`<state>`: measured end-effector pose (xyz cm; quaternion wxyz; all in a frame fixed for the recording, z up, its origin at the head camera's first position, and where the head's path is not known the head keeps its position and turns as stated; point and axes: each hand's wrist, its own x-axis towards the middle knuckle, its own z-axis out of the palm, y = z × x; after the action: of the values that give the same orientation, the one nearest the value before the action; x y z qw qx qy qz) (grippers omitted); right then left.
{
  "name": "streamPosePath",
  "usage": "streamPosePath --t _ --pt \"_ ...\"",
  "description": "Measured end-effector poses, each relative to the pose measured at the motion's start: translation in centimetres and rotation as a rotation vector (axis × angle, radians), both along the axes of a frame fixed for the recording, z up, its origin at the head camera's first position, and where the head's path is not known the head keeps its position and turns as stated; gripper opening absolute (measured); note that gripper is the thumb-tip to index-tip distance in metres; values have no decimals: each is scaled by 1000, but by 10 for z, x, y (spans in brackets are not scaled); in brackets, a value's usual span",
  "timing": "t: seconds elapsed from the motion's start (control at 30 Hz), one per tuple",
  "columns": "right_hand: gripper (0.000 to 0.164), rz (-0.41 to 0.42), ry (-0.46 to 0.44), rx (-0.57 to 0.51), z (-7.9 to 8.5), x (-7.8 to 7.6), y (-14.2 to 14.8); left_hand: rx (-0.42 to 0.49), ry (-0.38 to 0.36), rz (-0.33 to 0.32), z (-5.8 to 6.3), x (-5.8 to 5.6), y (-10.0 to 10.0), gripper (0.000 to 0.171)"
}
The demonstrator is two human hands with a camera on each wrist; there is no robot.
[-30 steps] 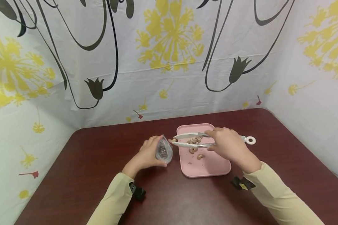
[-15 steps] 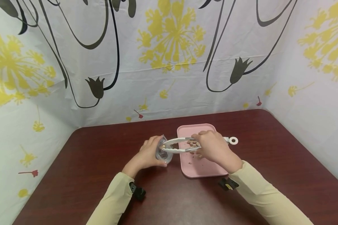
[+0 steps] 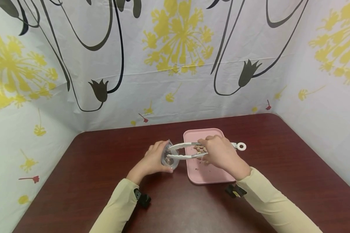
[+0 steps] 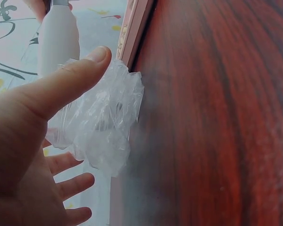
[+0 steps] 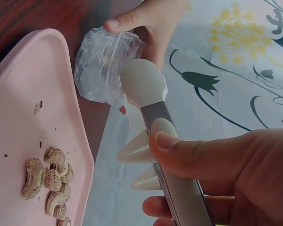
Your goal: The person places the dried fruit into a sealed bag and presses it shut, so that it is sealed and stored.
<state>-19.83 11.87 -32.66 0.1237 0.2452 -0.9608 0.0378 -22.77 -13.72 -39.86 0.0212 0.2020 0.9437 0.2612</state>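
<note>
My left hand [image 3: 150,160] holds a clear plastic zip bag [image 3: 175,162] just left of the tray, thumb on one side and fingers on the other. Its mouth is spread, and something brown shows inside. In my right hand [image 3: 224,156] are white-headed tongs [image 3: 180,156], gripped around the middle. Their two tips stand apart at the mouth of the bag, with no nut visible between them. Brown, curved nuts that look like cashews [image 5: 34,178] lie on the pink tray [image 3: 211,178], partly hidden under the right hand in the head view.
Small dark crumbs [image 5: 40,144] dot the tray. All this is on a dark red-brown wooden table [image 3: 110,161]. Behind it hangs a white cloth [image 3: 192,97] with yellow and grey flower prints. Each wrist wears a small black camera [image 3: 144,200].
The right hand has moved left, bringing the tongs from over the tray to the bag's mouth. The nut earlier between the tips has left them. The left hand has stayed put.
</note>
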Motion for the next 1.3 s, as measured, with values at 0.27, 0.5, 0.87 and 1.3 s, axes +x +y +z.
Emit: streamPosePath --t 0.27,0.5,0.87,1.3 --pt "45 11 13 -20 2 3 0 -1 8 -5 -1 -1 -1 108" --pt "46 19 23 -43 5 6 -1 -11 0 -7 -1 -2 -1 109" --pt "51 -22 -8 -49 8 8 5 0 11 -5 0 -1 -1 108" --pt "61 -59 -49 -66 8 12 21 2 13 3 0 1 0 108"
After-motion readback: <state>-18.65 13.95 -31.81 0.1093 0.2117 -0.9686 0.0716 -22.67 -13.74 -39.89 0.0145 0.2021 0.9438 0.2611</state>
